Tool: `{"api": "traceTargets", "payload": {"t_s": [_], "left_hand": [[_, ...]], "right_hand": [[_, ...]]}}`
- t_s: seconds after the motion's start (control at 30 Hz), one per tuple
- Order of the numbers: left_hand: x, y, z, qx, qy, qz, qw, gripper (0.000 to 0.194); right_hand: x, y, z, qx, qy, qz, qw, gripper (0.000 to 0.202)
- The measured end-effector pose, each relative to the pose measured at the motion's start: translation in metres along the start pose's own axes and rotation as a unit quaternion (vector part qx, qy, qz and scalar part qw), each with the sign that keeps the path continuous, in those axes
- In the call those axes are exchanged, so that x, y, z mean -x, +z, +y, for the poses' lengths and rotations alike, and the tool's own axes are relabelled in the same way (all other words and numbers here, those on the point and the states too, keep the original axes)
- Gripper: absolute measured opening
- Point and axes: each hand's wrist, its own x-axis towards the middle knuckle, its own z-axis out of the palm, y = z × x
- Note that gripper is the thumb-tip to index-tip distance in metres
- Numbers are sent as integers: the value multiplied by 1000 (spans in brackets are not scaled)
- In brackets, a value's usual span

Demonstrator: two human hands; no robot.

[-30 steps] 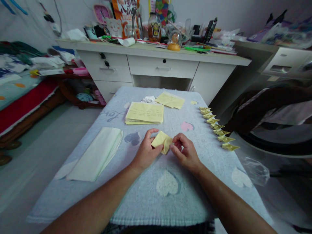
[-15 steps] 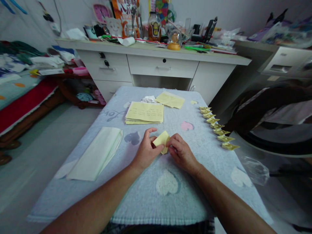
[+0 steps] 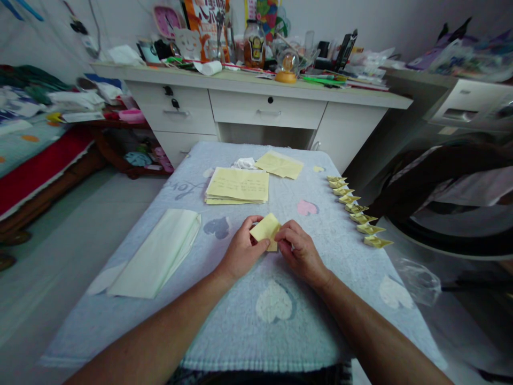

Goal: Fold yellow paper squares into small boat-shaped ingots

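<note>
A small folded yellow paper (image 3: 266,228) is held between my hands over the middle of the cloth-covered table (image 3: 280,342). My left hand (image 3: 245,248) grips its left side, thumb on the near edge and fingers behind. At the right edge, the fingertips of my right hand (image 3: 298,248) pinch the paper. Beyond them lies a stack of yellow sheets (image 3: 238,185) with writing on top. Another yellow sheet (image 3: 280,164) lies behind it to the right. Several folded yellow paper boats (image 3: 363,218) stand in a row along the right edge.
A folded pale cloth or paper (image 3: 158,254) lies at the left of the table. Crumpled white tissue (image 3: 244,163) sits behind the stack. A cluttered white desk (image 3: 268,83) stands beyond, with a washing machine (image 3: 465,112) at right and a plastic bag (image 3: 419,280) beside the table.
My left index finger has curled in behind the paper, where before it stuck out above. The folded paper has tilted slightly, and both hands remain at it.
</note>
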Motion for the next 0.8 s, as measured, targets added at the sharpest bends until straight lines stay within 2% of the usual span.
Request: {"api": "traceTargets", "payload": {"t_s": [0.13, 0.43, 0.67, 0.8], "left_hand": [[2, 2, 2, 2, 11, 1, 1000, 44], [1, 3, 2, 45, -3, -8, 999, 57], [-1, 3, 5, 16, -19, 18, 1000, 65], [-1, 5, 6, 45, -27, 23, 998, 68]], "right_hand": [[0, 0, 0, -3, -2, 5, 1000, 22], [-1, -1, -2, 0, 2, 9, 1000, 23], [-1, -1, -4, 0, 0, 2, 1000, 22], [-2, 1, -4, -2, -3, 0, 1000, 21]]}}
